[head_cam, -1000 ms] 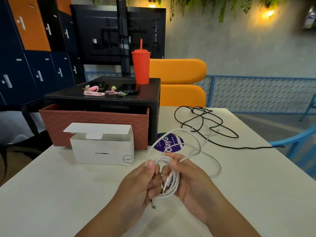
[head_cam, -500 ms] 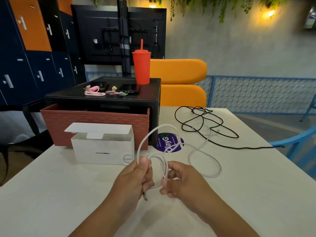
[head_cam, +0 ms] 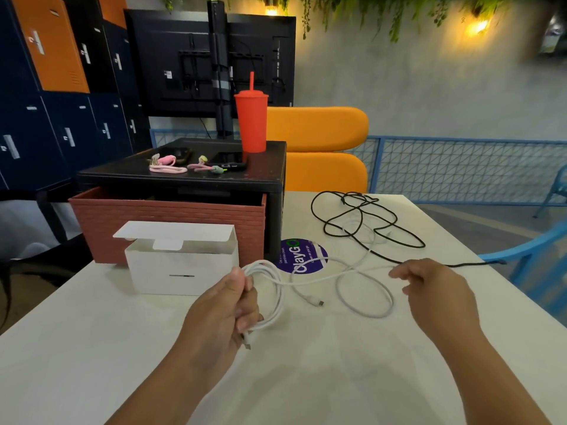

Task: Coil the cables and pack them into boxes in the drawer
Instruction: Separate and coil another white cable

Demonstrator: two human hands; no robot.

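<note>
Cable coiling under way at a white table (head_cam: 306, 378): loops of the white cable (head_cam: 277, 289) are gripped in the left hand (head_cam: 225, 308), fingers curled round the bundle, one plug hanging below the fist. The right hand (head_cam: 435, 286), held against the coil half a second ago, has been swept out to 3 o'clock, and a length of slack has been drawn out with it. Its fingers are loosely bent at the strand; whether the strand is actually pinched cannot be told through the motion blur. A loose loop and the cable's other plug have been left lying on the table between the hands.

The coil is judged unfinished: slack is being taken up for a further turn, and nothing has yet been boxed. The open white box (head_cam: 184, 271) is seen at 11 o'clock from the left hand, touching or just in front of the brick-red drawer (head_cam: 171, 219). A black cable (head_cam: 368, 216), still tangled, is seen at 1 o'clock.
</note>
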